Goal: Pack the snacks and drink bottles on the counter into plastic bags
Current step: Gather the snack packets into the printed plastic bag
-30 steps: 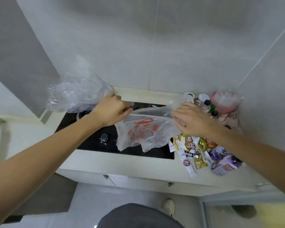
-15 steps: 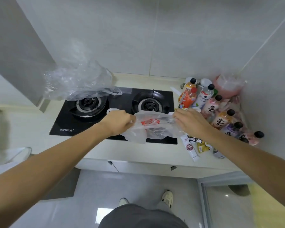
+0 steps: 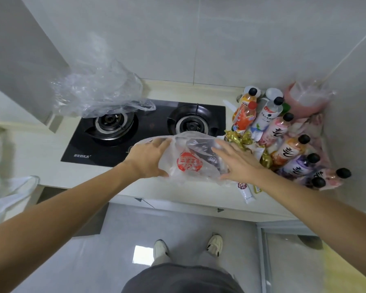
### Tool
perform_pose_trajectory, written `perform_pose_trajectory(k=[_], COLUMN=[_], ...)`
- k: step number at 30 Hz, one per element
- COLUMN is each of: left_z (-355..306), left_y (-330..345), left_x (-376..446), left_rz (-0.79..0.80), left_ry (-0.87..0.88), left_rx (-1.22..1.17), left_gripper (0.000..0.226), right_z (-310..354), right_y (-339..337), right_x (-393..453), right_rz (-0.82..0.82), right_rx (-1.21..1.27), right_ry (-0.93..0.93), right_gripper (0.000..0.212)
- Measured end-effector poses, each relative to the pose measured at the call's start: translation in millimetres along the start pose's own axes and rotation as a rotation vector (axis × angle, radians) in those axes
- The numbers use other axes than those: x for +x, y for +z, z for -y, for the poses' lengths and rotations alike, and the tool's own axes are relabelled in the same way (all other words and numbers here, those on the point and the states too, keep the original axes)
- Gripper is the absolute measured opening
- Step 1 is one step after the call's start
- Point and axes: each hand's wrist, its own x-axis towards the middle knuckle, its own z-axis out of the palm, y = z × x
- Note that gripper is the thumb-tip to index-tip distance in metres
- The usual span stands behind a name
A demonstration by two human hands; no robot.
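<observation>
Left hand (image 3: 148,159) gripped the left edge of a clear plastic bag (image 3: 190,159) with a red round print, thumb under the film, fingers curled over its top. Right hand (image 3: 237,159) lay flat on the bag's right side, fingers straight and spread, pressing the film down. Bag sat between the two hands, over the front edge of the counter (image 3: 40,163) and the near rim of the black gas hob (image 3: 139,132).

Just right of the right hand: a heap of gold-wrapped snacks (image 3: 239,139) and a white sachet (image 3: 246,190) near the wrist. Beyond those, farther right, drink bottles (image 3: 288,149) with black caps lay packed side by side into the corner; one orange bottle (image 3: 244,117) stood nearest the hob. A pink bag (image 3: 304,102) sat behind the bottles against the wall.

Far beyond the left hand, a second crumpled clear bag (image 3: 97,89) rested over the hob's left burner. A white bag (image 3: 6,195) hung well left of the left forearm.
</observation>
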Motion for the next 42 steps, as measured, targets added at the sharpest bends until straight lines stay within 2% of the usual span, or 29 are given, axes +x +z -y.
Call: perform_pose_trajectory(k=[2,5,9,12,14,16,17,19,22,26,28,31,32,35,37,39,42], left_z=[-4,-10,-10,-8,-9,-12,-15,-20,-27,-29,-26,-20,-20,-25,-29,-30,-30], left_y=[6,12,24,33,36,35,35,35,38,36,37,42,44,54,59,64,70], left_x=[3,9,17,24,29,33,34,36,41,46,46,43,42,39,38,40,40], left_rz=[0.003,-0.03,-0.143,-0.188,-0.224,-0.225,-0.218,-0.208,-0.251,-0.236,-0.242,-0.285,-0.314,-0.3,-0.216,-0.15,-0.156], left_ry=[-0.063,-0.037,0.222,0.356,0.362,0.289,0.236,0.139,0.066,0.044,0.092,0.285,0.372,0.556,0.567,0.503,0.417], left_rx=[0.016,0.098,0.219,0.222,0.23,0.241,0.241,0.242,0.233,0.217,0.26,0.316,0.31,0.262,0.254,0.226,0.152], left_gripper=[0.124,0.116,0.084,0.072,0.067,0.056,0.049,0.042,0.056,0.057,0.048,0.027,0.023,0.037,0.042,0.046,0.044], right_z=[-4,-9,-19,-25,-29,-30,-30,-28,-25,-23,-24,-24,-22,-18,-15,-15,-16], right_y=[5,17,27,33,38,41,43,44,46,43,42,42,41,38,39,42,50], right_x=[4,11,17,17,16,16,17,17,17,18,19,20,19,19,18,18,17], right_rz=[0.043,0.052,0.035,0.008,0.022,0.035,0.034,0.017,-0.048,-0.138,-0.137,-0.136,-0.153,-0.17,-0.163,-0.163,-0.162], right_rx=[0.05,0.079,0.095,0.138,0.194,0.221,0.216,0.22,0.247,0.286,0.253,0.21,0.199,0.187,0.173,0.156,0.148], right_ry=[0.02,0.003,-0.07,-0.103,-0.114,-0.137,-0.149,-0.148,-0.106,-0.048,-0.042,-0.033,-0.031,-0.037,-0.039,-0.063,-0.093], right_gripper=[0.117,0.12,0.088,0.065,0.045,0.023,0.021,0.032,0.051,0.051,0.041,0.014,0.012,0.021,0.025,0.025,0.035])
